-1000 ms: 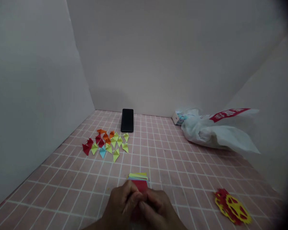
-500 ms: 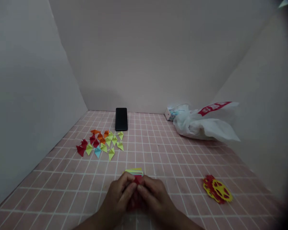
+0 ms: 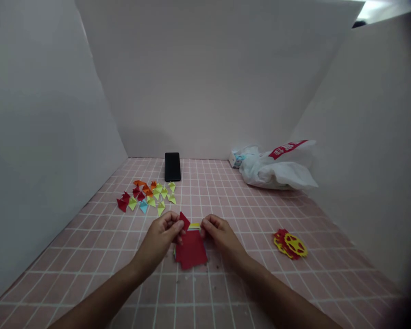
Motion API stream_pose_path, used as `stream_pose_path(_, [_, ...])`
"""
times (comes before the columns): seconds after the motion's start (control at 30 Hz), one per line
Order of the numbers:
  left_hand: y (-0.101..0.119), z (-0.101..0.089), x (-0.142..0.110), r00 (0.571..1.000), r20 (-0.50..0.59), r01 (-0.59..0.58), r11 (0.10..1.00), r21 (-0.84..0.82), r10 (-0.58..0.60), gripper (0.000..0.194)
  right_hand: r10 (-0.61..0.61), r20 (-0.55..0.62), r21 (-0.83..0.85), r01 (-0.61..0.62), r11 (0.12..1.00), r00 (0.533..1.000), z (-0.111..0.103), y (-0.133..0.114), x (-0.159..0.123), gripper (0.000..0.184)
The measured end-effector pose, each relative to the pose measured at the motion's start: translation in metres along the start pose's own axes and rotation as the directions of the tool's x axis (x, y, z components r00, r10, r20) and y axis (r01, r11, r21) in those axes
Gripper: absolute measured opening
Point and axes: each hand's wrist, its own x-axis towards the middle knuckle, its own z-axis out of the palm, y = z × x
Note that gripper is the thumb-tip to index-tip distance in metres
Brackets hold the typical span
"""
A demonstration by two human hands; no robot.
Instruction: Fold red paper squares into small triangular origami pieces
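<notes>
Paper piece (image 3: 184,221), red, seemingly folded, sits pinched in our left hand (image 3: 167,230) near the far edge of the paper stack (image 3: 192,250), well apart from the back edge of the bench (image 3: 71,260); our right hand (image 3: 217,230) has parted, so one hand carries it; whether the right grasps something, we cannot tell.

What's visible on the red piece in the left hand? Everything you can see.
The red piece is small, angular and looks like paper, with a pointed corner upward. Thumb and fingers of the left hand pinch it, hiding its left part. It appears near the far edge of the red-topped sheet stack; contact with that is unclear. The right hand is apart from it. Creases can't be made out.
</notes>
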Motion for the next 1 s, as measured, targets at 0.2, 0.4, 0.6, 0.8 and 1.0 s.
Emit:
stream_pose_path(0.2, [0.029,-0.026,0.002,0.996,-0.076,0.04,0.999,0.012,-0.039,0.026,0.119,-0.081,0.126,-0.109,0.986,0.99,-0.014,-0.001,0.017,0.027])
stream_pose_path(0.4, [0.039,-0.044,0.015,0.994,-0.1,-0.038,0.999,0.029,0.041,0.027,0.266,-0.147,0.121,-0.25,0.961,0.953,-0.026,-0.001,0.035,0.018])
stream_pose_path(0.6, [0.045,-0.036,0.032,0.988,-0.062,-0.147,0.985,-0.088,0.142,0.029,0.259,-0.145,0.037,-0.256,0.966,0.955,-0.021,-0.001,0.035,0.02])
stream_pose_path(0.8, [0.046,-0.027,0.051,0.97,0.009,-0.24,0.964,-0.113,0.242,0.028,0.106,-0.034,-0.105,-0.109,0.988,0.994,-0.011,-0.034,0.034,0.028])
stream_pose_path(1.0, [0.044,-0.01,0.061,0.955,0.081,-0.277,0.957,-0.088,0.284,0.025,-0.221,0.124,-0.193,0.242,0.951,0.967,0.023,-0.095,0.057,0.024])
